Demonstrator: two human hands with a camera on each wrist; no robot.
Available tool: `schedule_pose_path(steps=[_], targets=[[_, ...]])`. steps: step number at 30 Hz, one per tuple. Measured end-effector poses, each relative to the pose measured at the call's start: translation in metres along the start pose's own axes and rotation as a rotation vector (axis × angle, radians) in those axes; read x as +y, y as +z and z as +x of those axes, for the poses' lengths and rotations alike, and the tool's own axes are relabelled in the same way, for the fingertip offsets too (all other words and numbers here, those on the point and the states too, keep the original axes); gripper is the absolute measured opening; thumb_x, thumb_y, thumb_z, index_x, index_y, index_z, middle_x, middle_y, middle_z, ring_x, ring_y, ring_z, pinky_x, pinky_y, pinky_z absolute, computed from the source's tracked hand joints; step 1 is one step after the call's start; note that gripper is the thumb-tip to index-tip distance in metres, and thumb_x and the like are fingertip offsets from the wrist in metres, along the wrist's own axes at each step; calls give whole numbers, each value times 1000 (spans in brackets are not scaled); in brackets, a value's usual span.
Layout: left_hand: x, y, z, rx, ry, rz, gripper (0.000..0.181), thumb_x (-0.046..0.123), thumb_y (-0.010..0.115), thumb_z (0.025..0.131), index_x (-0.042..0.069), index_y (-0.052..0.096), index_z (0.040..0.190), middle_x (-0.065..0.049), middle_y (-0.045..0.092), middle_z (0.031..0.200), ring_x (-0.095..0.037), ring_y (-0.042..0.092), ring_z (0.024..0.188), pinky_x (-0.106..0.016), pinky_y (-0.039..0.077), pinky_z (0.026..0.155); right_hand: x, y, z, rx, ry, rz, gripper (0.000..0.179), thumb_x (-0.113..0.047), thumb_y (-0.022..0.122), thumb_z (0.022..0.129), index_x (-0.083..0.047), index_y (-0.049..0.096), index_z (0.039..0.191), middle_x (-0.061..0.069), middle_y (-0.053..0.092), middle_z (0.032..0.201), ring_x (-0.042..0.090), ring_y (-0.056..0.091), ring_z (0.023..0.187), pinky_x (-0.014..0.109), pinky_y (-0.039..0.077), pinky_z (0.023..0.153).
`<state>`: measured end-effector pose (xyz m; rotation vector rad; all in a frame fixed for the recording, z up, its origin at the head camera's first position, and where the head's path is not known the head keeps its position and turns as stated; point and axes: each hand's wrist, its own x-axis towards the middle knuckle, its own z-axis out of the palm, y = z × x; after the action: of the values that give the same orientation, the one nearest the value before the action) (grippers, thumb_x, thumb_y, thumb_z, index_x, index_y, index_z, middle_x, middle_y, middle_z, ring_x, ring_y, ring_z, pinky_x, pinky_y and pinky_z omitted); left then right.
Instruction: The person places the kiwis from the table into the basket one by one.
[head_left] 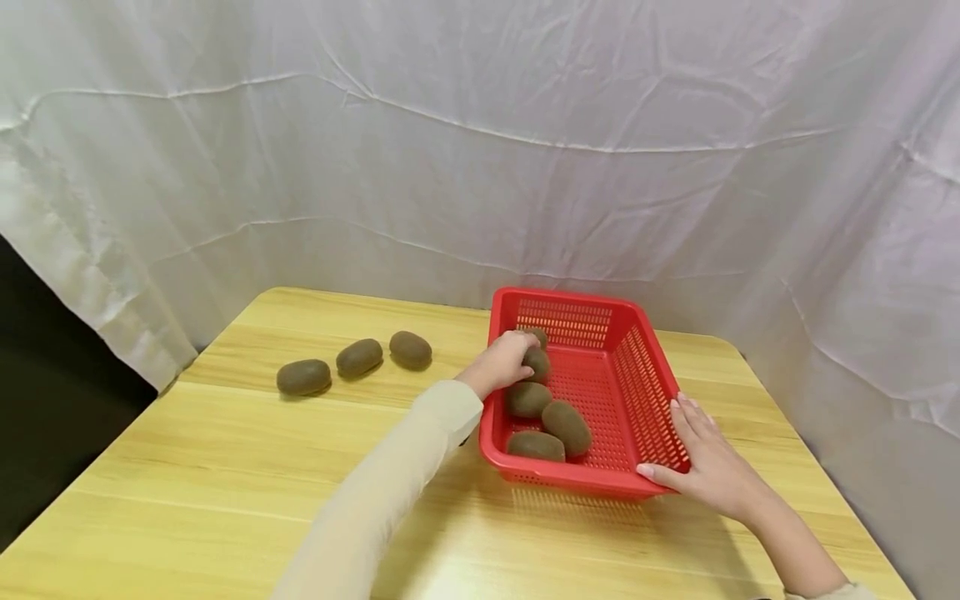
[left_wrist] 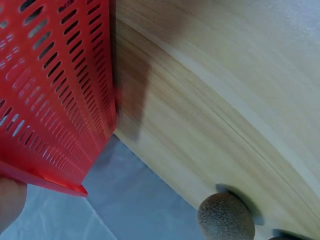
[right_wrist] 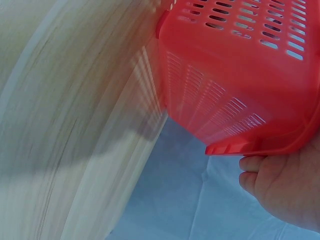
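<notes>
Left grip (head_left: 510,358) curled, right grip (head_left: 705,462) thumb-spread

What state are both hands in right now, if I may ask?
Left hand: closed, apparently holding a kiwi.
Right hand: open, resting on the red basket.

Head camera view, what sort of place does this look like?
Probably a simple indoor workspace, perhaps set up for filming. Pale cloth hangs behind a wood-look table, which holds a red basket and brown kiwi-like fruits.
</notes>
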<state>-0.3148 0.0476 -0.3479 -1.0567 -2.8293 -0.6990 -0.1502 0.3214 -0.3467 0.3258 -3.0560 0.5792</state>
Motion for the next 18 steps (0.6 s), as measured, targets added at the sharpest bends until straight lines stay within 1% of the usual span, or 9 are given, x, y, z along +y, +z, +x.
schedule_pose_path(steps=[4,7,10,12,14,18], targets=[[-4,-3,-7,81,35,-70,33,8,66,85,-3,60,115,-15,64,114,-26,57,110,-35,46,97,0,0,0,-3,1,-6,105,-52,63,80,6,7,146,29,6,152,48,7,138,64,10,110],[-8,-7,-14,170,43,-102,33,10,66,85,-3,61,115,-16,63,115,-26,56,112,-35,45,100,-1,0,0,-5,-1,-12,105,-52,64,79,6,8,146,29,7,152,48,7,138,67,14,107],[-13,-11,-22,253,31,-133,33,11,66,85,-2,61,114,-16,62,116,-26,57,111,-35,45,100,0,0,0,-6,0,-13,105,-52,64,79,7,8,146,30,7,151,48,7,138,67,15,106],[-17,-14,-26,296,21,-151,34,11,67,84,-3,61,115,-17,62,117,-27,57,112,-35,44,100,0,0,0,-6,1,-10,105,-52,64,79,6,7,146,29,6,152,47,6,139,66,13,107],[-20,-16,-31,323,7,-162,35,12,67,84,-3,61,115,-18,61,118,-27,57,113,-36,44,101,1,0,0,-5,0,-10,105,-52,63,80,6,7,146,29,6,152,47,6,139,66,12,108],[-28,-19,-40,350,-22,-172,37,12,68,83,-4,60,116,-18,61,120,-29,55,116,-37,43,102,1,1,0,-5,-3,-9,104,-52,63,80,7,7,146,29,6,152,47,6,139,65,10,109]])
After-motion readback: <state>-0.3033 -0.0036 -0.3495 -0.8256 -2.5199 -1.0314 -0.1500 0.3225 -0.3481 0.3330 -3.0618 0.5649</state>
